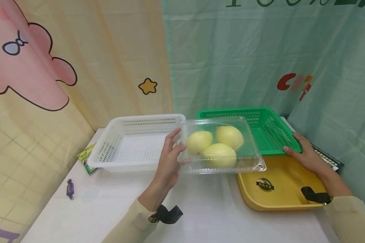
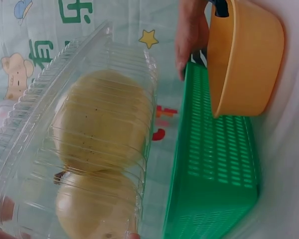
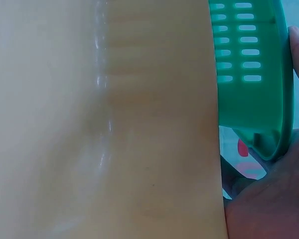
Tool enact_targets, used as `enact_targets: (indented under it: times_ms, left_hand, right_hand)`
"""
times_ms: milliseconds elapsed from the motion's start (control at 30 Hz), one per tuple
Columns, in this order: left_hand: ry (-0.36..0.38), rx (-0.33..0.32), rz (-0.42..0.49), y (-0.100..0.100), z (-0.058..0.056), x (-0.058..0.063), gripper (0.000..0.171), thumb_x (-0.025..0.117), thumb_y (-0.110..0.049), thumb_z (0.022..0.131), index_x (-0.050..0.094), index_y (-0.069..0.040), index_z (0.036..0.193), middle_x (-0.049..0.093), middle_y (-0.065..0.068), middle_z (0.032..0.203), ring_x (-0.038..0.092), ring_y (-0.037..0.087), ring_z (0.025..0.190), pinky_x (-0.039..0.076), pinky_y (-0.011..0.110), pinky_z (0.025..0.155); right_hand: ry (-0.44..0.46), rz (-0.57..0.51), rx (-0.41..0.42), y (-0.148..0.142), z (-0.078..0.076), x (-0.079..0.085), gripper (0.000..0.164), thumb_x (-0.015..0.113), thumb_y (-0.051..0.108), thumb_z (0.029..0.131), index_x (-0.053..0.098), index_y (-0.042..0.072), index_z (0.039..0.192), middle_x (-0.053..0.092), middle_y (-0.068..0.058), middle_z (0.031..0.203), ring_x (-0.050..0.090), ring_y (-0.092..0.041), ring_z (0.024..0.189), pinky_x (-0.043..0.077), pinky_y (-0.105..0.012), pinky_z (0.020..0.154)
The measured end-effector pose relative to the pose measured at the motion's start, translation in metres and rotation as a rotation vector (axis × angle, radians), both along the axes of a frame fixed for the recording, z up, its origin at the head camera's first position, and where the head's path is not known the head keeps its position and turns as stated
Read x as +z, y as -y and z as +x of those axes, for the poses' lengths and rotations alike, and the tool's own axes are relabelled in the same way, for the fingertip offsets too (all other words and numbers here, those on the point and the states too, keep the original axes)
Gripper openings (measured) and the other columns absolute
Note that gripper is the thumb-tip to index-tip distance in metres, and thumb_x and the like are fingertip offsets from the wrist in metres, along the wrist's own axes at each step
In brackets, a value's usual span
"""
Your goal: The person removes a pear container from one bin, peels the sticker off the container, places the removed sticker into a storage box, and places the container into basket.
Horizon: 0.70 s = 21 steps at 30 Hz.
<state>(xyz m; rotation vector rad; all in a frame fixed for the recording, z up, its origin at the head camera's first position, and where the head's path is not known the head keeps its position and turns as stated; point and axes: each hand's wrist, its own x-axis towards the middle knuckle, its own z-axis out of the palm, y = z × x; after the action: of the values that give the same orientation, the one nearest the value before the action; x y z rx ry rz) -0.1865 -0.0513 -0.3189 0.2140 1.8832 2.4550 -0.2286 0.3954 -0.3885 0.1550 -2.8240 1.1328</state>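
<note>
My left hand (image 1: 169, 157) grips the left side of a clear plastic clamshell box (image 1: 253, 163), thumb on the near face. Inside it lie three round, pale yellow fruits (image 1: 220, 156), seen through the ribbed wall; in the left wrist view the box is raised beside the green basket. My right hand (image 1: 311, 162) holds the front right corner of the green perforated basket (image 1: 281, 133), with the thumb over its rim. The box overlaps this basket's left part in the head view. Below the right hand, a yellow basin (image 1: 280, 201) reaches partly under the basket.
At the left stands a white perforated basket (image 1: 121, 164) on the white table (image 1: 207, 216). A green-yellow packet (image 1: 86, 157) lies by its left end, and a purple wrapped candy (image 1: 70, 189) is nearer the left edge. A black printed item (image 1: 330, 158) shows behind the right forearm.
</note>
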Motion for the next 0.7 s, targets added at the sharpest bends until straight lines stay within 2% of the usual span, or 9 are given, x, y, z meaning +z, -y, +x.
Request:
enact_targets:
  times_ms: [233,333,367,433,467,533,600,633,700]
  left_hand:
    - [-0.018,0.022,-0.014,-0.021,-0.023,0.004,0.054,0.045,-0.009,0.091,0.038,-0.033,0.139,0.017,0.002,0.155,0.03,0.032,0.138,0.043,0.062,0.095]
    - [-0.009,0.024,-0.015,-0.03,-0.032,0.007,0.053,0.045,-0.009,0.091,0.039,-0.034,0.138,0.017,0.003,0.155,0.038,0.027,0.13,0.044,0.06,0.095]
    - [-0.005,0.025,-0.017,-0.033,-0.035,0.007,0.053,0.046,-0.01,0.091,0.04,-0.035,0.137,0.018,0.003,0.155,0.042,0.023,0.124,0.045,0.059,0.094]
    - [0.003,0.027,-0.019,-0.039,-0.04,0.008,0.052,0.047,-0.011,0.091,0.041,-0.036,0.136,0.019,0.002,0.154,0.05,0.014,0.097,0.045,0.058,0.094]
    - [0.008,0.029,-0.023,-0.041,-0.043,0.009,0.052,0.047,-0.011,0.091,0.041,-0.037,0.136,0.019,0.002,0.154,0.047,0.011,0.082,0.046,0.057,0.093]
    - [0.017,0.035,-0.025,-0.047,-0.05,0.009,0.052,0.048,-0.012,0.091,0.041,-0.038,0.135,0.019,0.003,0.154,0.039,0.009,0.07,0.045,0.057,0.094]
    - [0.025,0.04,-0.025,-0.053,-0.056,0.01,0.051,0.049,-0.013,0.091,0.042,-0.039,0.135,0.018,0.004,0.155,0.048,0.012,0.077,0.042,0.061,0.096]
    - [0.031,0.045,-0.027,-0.057,-0.06,0.01,0.051,0.049,-0.014,0.091,0.042,-0.039,0.135,0.018,0.005,0.155,0.053,0.015,0.094,0.041,0.061,0.097]
    - [0.037,0.06,-0.041,-0.063,-0.066,0.01,0.051,0.051,-0.015,0.091,0.042,-0.04,0.135,0.018,0.005,0.156,0.041,0.024,0.128,0.042,0.062,0.096]
  right_hand:
    - [0.002,-0.001,0.006,0.0,0.001,0.001,0.081,0.045,0.039,0.098,-0.005,0.0,0.15,-0.011,-0.034,0.152,0.0,-0.06,0.135,0.008,-0.076,0.101]
    - [0.001,-0.009,0.011,0.0,0.001,0.001,0.081,0.044,0.039,0.098,-0.005,0.0,0.15,-0.011,-0.034,0.152,-0.001,-0.059,0.135,0.008,-0.076,0.1]
    - [0.0,-0.013,0.013,0.0,0.002,0.001,0.081,0.044,0.038,0.098,-0.005,0.0,0.15,-0.011,-0.034,0.152,-0.002,-0.059,0.136,0.008,-0.076,0.1]
    - [-0.001,-0.019,0.015,0.001,0.002,0.001,0.081,0.044,0.038,0.098,-0.005,0.0,0.15,-0.012,-0.034,0.152,-0.003,-0.059,0.136,0.008,-0.076,0.1]
    - [-0.002,-0.021,0.015,0.001,0.002,0.001,0.081,0.044,0.038,0.098,-0.005,0.0,0.15,-0.012,-0.034,0.152,-0.003,-0.059,0.136,0.008,-0.076,0.1]
    - [-0.007,-0.023,0.016,0.001,0.002,0.001,0.081,0.044,0.038,0.098,-0.005,0.0,0.15,-0.011,-0.034,0.152,-0.003,-0.059,0.136,0.008,-0.076,0.1]
    - [-0.01,-0.026,0.016,0.001,0.002,0.001,0.081,0.044,0.038,0.098,-0.005,0.0,0.15,-0.011,-0.034,0.152,-0.003,-0.059,0.136,0.008,-0.076,0.1]
    - [-0.013,-0.028,0.016,0.001,0.002,0.001,0.08,0.044,0.037,0.098,-0.005,0.0,0.15,-0.011,-0.034,0.152,-0.003,-0.059,0.136,0.008,-0.076,0.1]
    - [-0.016,-0.03,0.016,0.001,0.002,0.001,0.08,0.044,0.038,0.098,-0.005,0.0,0.15,-0.011,-0.034,0.152,-0.003,-0.059,0.136,0.008,-0.075,0.1]
